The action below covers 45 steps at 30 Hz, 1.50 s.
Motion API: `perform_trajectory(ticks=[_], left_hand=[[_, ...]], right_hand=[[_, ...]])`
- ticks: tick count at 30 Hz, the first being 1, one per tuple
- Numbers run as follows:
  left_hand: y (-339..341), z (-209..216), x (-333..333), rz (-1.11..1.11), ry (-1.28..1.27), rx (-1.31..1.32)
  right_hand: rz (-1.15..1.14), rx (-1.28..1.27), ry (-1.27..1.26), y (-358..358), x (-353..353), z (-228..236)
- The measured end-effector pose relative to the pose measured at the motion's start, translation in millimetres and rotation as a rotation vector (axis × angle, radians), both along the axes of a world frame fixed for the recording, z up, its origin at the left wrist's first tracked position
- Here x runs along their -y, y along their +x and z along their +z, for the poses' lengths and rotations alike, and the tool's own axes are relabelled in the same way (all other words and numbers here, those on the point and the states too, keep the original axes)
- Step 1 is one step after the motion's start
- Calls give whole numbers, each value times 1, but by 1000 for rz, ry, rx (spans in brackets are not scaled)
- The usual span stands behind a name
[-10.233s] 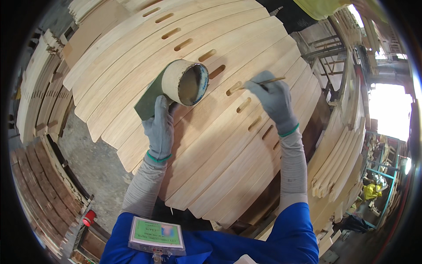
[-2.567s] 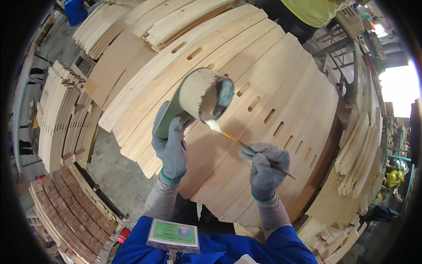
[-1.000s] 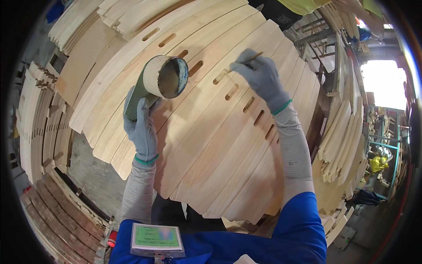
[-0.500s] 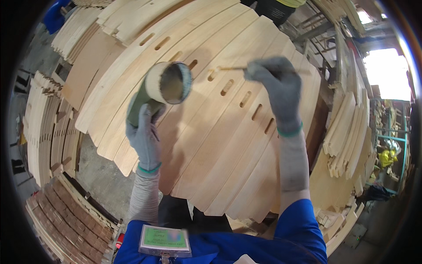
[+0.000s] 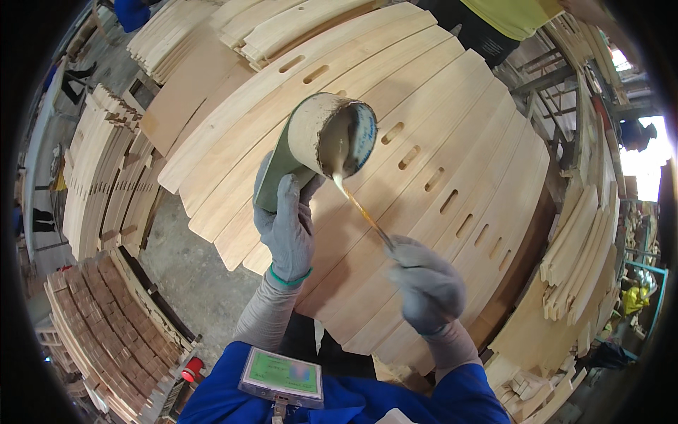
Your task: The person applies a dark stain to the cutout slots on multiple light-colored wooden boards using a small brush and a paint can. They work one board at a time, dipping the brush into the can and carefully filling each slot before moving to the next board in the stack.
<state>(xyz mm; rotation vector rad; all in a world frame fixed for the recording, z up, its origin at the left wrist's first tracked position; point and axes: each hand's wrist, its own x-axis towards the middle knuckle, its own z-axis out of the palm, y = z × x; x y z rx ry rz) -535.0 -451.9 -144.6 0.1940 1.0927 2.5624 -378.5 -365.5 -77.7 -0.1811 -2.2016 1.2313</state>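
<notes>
My left hand [image 5: 288,226], in a grey glove, is wrapped round a cylindrical pot [image 5: 305,134]. The pot is tilted, its mouth facing right; it is off-white near the rim and green lower down. Whitish, glue-like liquid lies inside. My gloved right hand [image 5: 429,286] is shut on a thin brush-like stick [image 5: 364,213], whose white-coated tip is at the pot's lower rim. Whether the tip has bristles I cannot make out. Beneath both hands lie pale wooden boards [image 5: 385,272], side by side, several with an oblong slot [image 5: 409,157].
Stacks of slotted boards [image 5: 99,177] stand at the left, above a pile of brown wood blocks [image 5: 113,318]. More wood pieces [image 5: 568,247] lie at the right. A person in a yellow-green top [image 5: 512,18] stands beyond the boards.
My right hand has brought the stick from a board slot down and left to the pot's mouth. The pot appears further right in view, which has shifted.
</notes>
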Motion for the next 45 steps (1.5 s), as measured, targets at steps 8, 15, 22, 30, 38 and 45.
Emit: perform_trajectory(ticks=[8,15,22,30,38,45], left_hand=[[-7,10,10,-83,54,52],[-34,-14,8,-20,-26,32],[-77,-48,8,44,-170,-37],[-79,-49,6,63,-131,11],[-81,-54,13,63,-279,-60],[-81,-53,5,53,-132,55]], right_hand=[[-196,-242,-415,-31,-6,-19],[-220,-293,-692,-45,-6,-21],[-304,76,-685,-100,-126,-19],[-100,406,-658,-155,-174,-50],[-180,401,-97,-168,-153,-47],[69,338,137,-167,-144,-40]])
